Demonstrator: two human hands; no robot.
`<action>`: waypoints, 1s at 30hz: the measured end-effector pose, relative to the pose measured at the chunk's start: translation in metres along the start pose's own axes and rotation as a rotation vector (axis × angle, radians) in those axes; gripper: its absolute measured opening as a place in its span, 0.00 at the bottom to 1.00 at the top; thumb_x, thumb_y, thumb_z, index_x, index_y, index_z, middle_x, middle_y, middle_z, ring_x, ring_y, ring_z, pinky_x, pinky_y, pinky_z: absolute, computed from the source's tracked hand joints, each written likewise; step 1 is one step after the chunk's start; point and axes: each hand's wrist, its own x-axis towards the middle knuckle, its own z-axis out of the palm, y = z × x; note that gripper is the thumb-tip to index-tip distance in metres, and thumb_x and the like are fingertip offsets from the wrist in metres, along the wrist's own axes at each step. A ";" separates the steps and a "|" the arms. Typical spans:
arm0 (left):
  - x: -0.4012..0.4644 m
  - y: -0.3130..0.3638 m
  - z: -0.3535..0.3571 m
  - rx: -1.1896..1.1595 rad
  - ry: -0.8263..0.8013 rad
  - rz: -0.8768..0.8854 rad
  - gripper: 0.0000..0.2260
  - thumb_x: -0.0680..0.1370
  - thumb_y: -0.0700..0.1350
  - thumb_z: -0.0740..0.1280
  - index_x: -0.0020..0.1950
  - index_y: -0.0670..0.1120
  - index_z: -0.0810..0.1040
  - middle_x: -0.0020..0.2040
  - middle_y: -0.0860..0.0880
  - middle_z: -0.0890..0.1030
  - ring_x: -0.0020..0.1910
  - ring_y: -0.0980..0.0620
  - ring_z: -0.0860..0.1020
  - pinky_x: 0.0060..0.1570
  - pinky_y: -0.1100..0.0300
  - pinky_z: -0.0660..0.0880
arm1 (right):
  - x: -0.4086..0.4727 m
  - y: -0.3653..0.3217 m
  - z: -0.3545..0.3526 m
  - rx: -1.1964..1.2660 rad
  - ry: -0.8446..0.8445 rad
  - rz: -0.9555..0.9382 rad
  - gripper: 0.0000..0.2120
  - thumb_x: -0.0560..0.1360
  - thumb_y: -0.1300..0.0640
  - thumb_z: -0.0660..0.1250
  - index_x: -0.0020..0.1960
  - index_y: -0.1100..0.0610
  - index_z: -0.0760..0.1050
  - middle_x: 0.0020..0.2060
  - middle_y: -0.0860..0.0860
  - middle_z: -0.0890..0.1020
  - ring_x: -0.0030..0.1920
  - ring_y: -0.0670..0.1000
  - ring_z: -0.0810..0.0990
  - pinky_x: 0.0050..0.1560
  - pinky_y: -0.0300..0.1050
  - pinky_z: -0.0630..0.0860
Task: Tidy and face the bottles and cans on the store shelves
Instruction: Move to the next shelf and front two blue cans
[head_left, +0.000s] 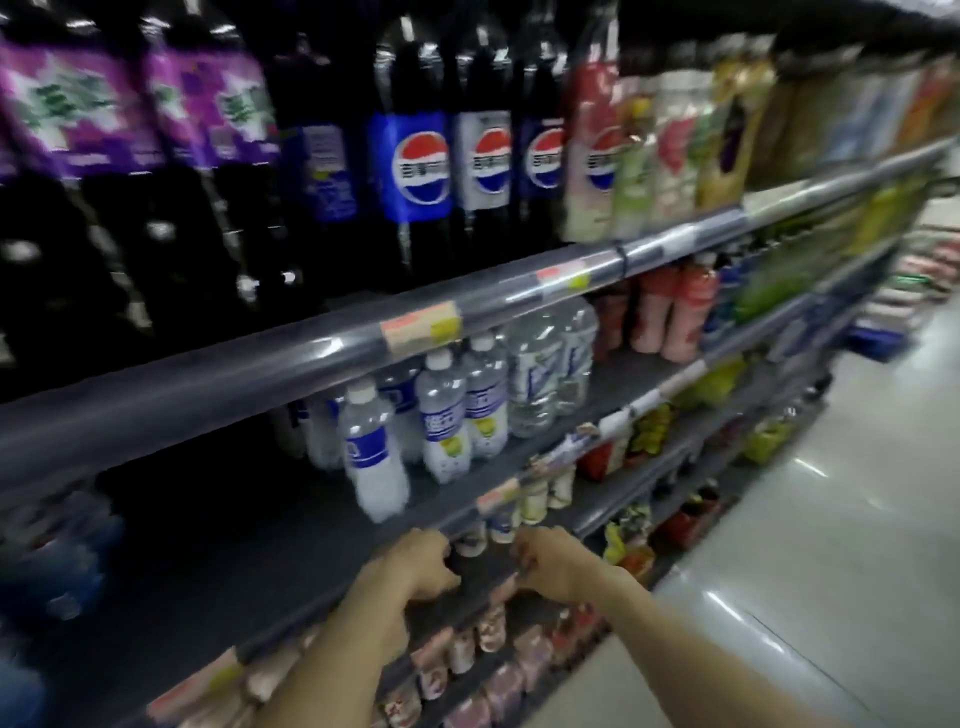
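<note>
At six o'clock, the left hand (415, 564) and right hand (553, 566) curl either side of a small bottle (470, 543) under the shelf lip (467, 512); whether they grip it cannot be told. Facing seems underway; next, probably, turning its label outward.

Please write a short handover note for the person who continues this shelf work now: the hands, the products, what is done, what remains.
Left hand and right hand: both curled at the front edge of the third shelf, around a small dark bottle; the grip itself is blurred.
Above: clear water bottles stand upright, with bare shelf to their left. Top shelf: cola bottles, most logos facing out.
Done: cannot tell.
Left: face the small bottles at the hands, then the lower rows.
</note>
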 end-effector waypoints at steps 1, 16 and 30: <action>0.014 0.027 -0.004 0.026 -0.017 0.044 0.19 0.74 0.52 0.67 0.61 0.45 0.75 0.63 0.44 0.76 0.59 0.44 0.75 0.54 0.54 0.72 | -0.010 0.018 -0.014 -0.011 0.023 0.039 0.12 0.72 0.53 0.67 0.52 0.59 0.72 0.51 0.57 0.80 0.52 0.59 0.78 0.45 0.46 0.72; -0.064 0.497 -0.020 0.129 -0.080 1.323 0.16 0.75 0.49 0.67 0.61 0.48 0.76 0.57 0.45 0.81 0.52 0.46 0.79 0.52 0.56 0.74 | -0.359 0.158 -0.182 0.111 0.875 1.072 0.14 0.68 0.51 0.70 0.51 0.56 0.77 0.48 0.54 0.83 0.46 0.54 0.80 0.44 0.50 0.78; -0.290 0.575 0.039 -0.356 -0.367 2.069 0.12 0.70 0.50 0.69 0.53 0.53 0.79 0.42 0.55 0.83 0.44 0.57 0.81 0.47 0.57 0.79 | -0.558 -0.007 -0.146 -0.101 1.458 1.469 0.07 0.66 0.46 0.69 0.37 0.49 0.75 0.32 0.47 0.80 0.33 0.48 0.78 0.30 0.44 0.71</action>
